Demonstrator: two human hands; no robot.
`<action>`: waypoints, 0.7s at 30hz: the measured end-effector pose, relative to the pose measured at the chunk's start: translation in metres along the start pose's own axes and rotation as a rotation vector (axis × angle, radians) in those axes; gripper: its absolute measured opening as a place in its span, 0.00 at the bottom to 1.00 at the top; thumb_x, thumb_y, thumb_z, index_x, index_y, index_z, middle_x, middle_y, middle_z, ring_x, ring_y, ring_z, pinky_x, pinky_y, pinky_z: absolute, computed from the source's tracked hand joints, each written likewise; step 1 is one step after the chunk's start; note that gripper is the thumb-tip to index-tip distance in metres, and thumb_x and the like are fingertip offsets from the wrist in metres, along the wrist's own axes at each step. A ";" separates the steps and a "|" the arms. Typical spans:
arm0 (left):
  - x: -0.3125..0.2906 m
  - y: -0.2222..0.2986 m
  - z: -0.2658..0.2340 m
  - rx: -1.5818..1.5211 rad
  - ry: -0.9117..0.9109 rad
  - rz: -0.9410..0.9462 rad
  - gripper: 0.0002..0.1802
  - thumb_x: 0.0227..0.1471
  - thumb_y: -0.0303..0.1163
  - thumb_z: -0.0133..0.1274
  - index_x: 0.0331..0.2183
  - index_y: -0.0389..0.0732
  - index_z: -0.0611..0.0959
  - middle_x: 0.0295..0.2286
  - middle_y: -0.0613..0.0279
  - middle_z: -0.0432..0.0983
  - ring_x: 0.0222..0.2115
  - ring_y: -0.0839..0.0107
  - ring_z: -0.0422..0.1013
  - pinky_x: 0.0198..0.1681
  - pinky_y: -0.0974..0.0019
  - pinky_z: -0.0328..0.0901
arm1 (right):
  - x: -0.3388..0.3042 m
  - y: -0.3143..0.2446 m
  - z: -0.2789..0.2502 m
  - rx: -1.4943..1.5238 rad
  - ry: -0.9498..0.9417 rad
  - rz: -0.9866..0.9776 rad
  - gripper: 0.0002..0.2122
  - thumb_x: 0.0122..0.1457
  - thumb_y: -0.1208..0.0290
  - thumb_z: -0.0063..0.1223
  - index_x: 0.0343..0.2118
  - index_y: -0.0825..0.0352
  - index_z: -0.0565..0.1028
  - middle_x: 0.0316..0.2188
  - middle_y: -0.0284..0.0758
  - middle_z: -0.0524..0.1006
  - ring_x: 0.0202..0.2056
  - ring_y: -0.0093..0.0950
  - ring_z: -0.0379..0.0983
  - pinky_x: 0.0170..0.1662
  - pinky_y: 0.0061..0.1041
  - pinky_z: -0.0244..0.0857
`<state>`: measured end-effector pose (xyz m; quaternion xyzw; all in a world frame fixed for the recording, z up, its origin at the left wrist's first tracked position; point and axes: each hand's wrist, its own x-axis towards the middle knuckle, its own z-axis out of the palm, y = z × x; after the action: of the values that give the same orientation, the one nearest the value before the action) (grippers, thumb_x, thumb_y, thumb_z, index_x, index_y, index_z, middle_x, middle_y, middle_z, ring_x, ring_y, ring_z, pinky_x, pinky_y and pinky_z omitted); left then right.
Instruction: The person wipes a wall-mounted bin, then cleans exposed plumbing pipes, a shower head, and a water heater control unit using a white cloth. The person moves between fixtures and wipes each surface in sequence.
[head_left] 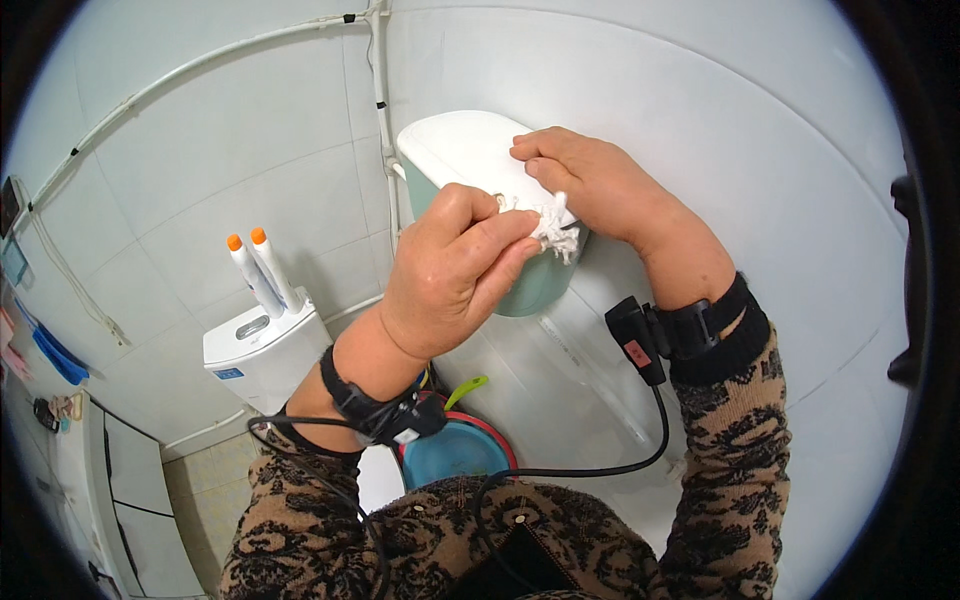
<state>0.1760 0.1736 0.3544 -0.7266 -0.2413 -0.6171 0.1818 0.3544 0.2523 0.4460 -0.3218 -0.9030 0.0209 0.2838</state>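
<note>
My left hand (450, 265) pinches a bunch of white knotted cotton strings (553, 228), like a mop or rag fringe, between thumb and fingers. The strings hang over the near right edge of a white lid (460, 145). That lid tops a pale green container (535, 285) against the wall. On the lid's right side lies my right hand (590, 180), its fingers stretched toward the far left and the thumb a little apart. Part of the strings is hidden inside the left hand. Black straps with small devices sit on both wrists.
At left stands a white bin (262, 340) with two white tubes with orange caps (262, 270) on top. Below my left wrist are a blue basin (455, 450) and a green handle (465, 390). Black cables hang from both wrists. White pipes (380, 90) run along the tiled wall.
</note>
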 end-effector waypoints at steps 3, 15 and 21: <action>-0.003 -0.008 0.000 -0.036 0.012 -0.050 0.11 0.49 0.23 0.61 0.37 0.39 0.84 0.30 0.59 0.71 0.28 0.64 0.70 0.31 0.65 0.66 | 0.001 0.000 0.001 -0.019 0.016 -0.049 0.18 0.64 0.63 0.40 0.49 0.67 0.76 0.50 0.42 0.77 0.51 0.40 0.72 0.56 0.33 0.64; 0.008 0.006 0.010 0.143 0.019 0.077 0.10 0.47 0.25 0.62 0.35 0.40 0.83 0.28 0.59 0.69 0.26 0.63 0.70 0.27 0.64 0.66 | -0.005 0.004 -0.001 -0.009 0.007 0.008 0.16 0.64 0.66 0.42 0.50 0.67 0.76 0.50 0.41 0.77 0.51 0.38 0.72 0.56 0.30 0.64; 0.002 -0.012 -0.006 0.154 0.041 -0.015 0.08 0.48 0.25 0.61 0.35 0.39 0.83 0.28 0.58 0.71 0.27 0.63 0.71 0.28 0.64 0.67 | -0.011 0.007 0.001 -0.030 0.051 -0.048 0.17 0.64 0.64 0.39 0.49 0.67 0.76 0.50 0.41 0.77 0.50 0.39 0.72 0.56 0.33 0.64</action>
<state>0.1647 0.1807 0.3571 -0.6959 -0.2896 -0.6129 0.2373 0.3647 0.2513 0.4384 -0.3047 -0.9032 -0.0077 0.3021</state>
